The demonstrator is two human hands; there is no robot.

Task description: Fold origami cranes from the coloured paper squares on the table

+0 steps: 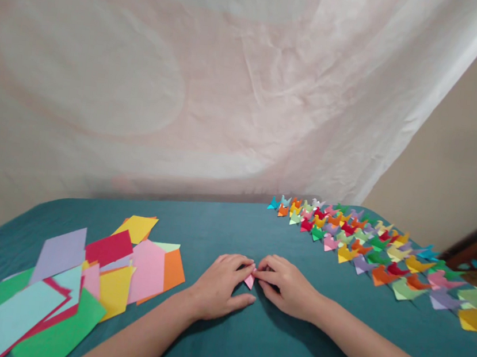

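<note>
A small folded pink paper piece [249, 280] sits between my two hands on the teal cloth [223, 229]. My left hand [220, 286] rests on the cloth with its fingers curled over the piece's left side. My right hand [286, 286] pinches the piece from the right with thumb and fingers together. Most of the piece is hidden under the fingers.
A loose pile of coloured paper sheets [78, 280] lies at the left. Rows of several folded paper birds [369, 246] in many colours cover the right of the cloth. A pale draped sheet [190, 80] hangs behind, and a beige wall [464, 142] stands at the right.
</note>
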